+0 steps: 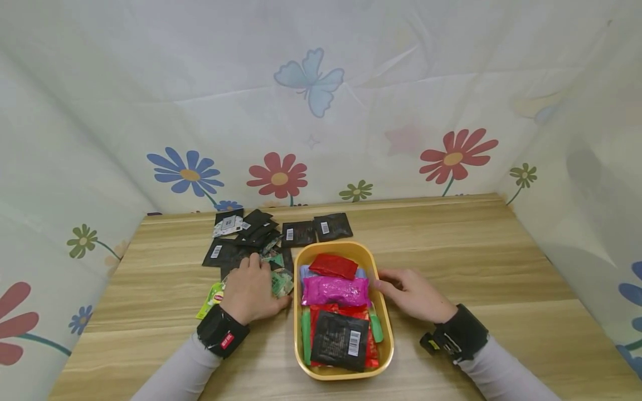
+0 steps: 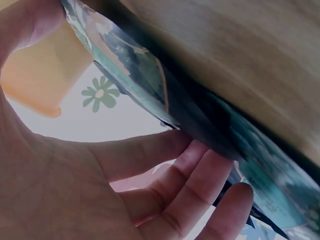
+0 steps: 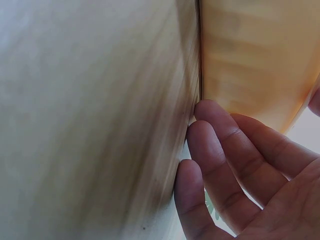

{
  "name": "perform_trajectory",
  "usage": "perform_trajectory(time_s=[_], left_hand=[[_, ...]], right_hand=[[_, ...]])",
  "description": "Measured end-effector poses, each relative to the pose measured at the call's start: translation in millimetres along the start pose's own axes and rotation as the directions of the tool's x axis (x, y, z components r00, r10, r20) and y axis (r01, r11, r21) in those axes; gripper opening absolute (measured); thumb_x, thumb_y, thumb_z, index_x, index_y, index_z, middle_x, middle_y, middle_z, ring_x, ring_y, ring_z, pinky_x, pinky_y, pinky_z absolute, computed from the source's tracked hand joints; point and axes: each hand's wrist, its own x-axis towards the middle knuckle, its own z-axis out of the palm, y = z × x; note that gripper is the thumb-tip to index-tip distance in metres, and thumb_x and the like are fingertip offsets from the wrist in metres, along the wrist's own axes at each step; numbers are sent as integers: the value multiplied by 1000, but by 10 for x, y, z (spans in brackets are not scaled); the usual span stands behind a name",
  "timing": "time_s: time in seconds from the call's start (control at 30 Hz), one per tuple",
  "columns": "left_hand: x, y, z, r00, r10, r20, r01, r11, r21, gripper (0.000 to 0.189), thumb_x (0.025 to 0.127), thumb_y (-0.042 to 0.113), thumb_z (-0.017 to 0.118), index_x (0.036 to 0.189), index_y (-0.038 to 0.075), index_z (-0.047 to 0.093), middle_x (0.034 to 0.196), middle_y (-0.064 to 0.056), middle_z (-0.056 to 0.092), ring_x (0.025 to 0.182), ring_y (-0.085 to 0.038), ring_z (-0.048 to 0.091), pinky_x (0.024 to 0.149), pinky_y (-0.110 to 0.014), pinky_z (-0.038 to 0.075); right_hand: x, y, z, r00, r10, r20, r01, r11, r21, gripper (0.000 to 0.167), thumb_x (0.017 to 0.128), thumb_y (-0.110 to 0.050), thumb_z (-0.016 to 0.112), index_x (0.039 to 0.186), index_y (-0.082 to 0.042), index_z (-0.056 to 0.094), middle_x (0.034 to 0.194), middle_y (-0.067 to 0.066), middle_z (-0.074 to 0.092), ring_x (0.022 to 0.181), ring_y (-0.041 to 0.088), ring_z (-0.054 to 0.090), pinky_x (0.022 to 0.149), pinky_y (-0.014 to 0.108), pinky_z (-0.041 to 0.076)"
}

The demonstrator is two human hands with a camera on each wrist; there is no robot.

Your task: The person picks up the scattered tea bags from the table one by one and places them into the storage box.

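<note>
My left hand lies over a loose pile of flat packets left of a yellow plastic bin. In the left wrist view, its fingertips touch a green patterned packet, and the thumb is by that packet's far end. My right hand is against the bin's right side, thumb at the rim. The right wrist view shows its fingers fairly straight, tips on the table by the bin wall. Inside the bin are a black packet, a shiny pink packet and red packets.
Several black packets overlap behind my left hand, with a white-labelled one among them. Two more black packets lie behind the bin. A yellow-green packet sits by my left wrist. Floral cloth surrounds the wooden table.
</note>
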Motion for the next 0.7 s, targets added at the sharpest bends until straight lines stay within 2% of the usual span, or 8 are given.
perform_trajectory(time_s=[0.2,0.37,0.43,0.5,0.6,0.7], left_hand=[[12,-18,-31,1000,15,-20,-15,1000,-24,93,67,71,76,118,-6,67,105,-19,54,96,-35,57,79,-53,57],[34,-63,-100,999,10,-36,-13,997,-71,92,66,66,80,123,-5,65,112,-20,54,99,-36,57,81,-55,57],[40,-91,-136,998,8,-68,-14,996,-92,92,66,62,80,127,-5,64,115,-21,54,100,-36,56,80,-55,57],[36,-113,-188,992,12,-130,-27,993,-112,93,65,58,81,129,-7,63,117,-21,53,101,-36,55,81,-53,57],[14,-114,-288,975,26,-221,-58,988,-141,95,65,54,82,133,-8,61,120,-21,53,106,-35,53,86,-51,56],[-26,-72,-394,962,54,-269,-102,980,-169,95,65,52,83,137,-7,60,123,-19,54,109,-33,51,91,-48,55]], right_hand=[[-1,9,7,1000,-3,-5,3,1000,2,41,105,-41,58,131,-12,71,121,0,76,105,13,69,95,42,57],[0,6,12,1000,1,-8,-1,1000,4,41,105,-40,58,131,-12,71,123,2,75,108,15,69,95,43,57],[0,6,13,1000,4,-8,-4,1000,5,41,105,-40,58,131,-11,71,123,2,75,108,16,70,95,44,57],[2,9,15,1000,5,-7,-5,1000,6,41,105,-40,58,131,-12,71,123,2,75,108,15,69,95,43,57],[0,19,11,1000,3,-6,-3,1000,2,40,105,-40,58,131,-12,71,122,2,76,106,14,69,94,43,58],[-1,21,6,1000,1,-3,-1,1000,3,41,105,-40,58,131,-12,71,123,2,75,106,14,69,95,43,58]])
